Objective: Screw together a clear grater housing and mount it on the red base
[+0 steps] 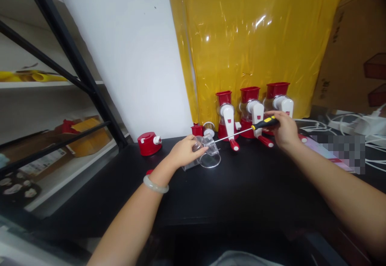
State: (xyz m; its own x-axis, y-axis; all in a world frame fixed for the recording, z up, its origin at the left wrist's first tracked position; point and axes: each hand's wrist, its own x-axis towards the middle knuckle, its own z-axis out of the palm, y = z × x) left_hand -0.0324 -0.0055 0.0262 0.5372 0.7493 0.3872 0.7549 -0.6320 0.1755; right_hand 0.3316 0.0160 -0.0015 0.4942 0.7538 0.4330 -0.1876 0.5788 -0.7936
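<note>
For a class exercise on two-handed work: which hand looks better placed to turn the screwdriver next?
The right hand, I judge: it holds the screwdriver handle, and the shaft reaches toward the clear plastic part. The left hand is on that part, seemingly steadying it.

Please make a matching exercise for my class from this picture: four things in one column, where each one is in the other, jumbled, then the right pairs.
Things
1. Screwdriver
2. Clear plastic part
3. Pale bracelet
4. Shiny yellow sheet

Places
A. Upright behind the row of red and white crank devices
B. Held by the left hand
C. Gripped in the right hand
D. Around the left wrist

Right pairs: 1-C, 2-B, 3-D, 4-A
</note>
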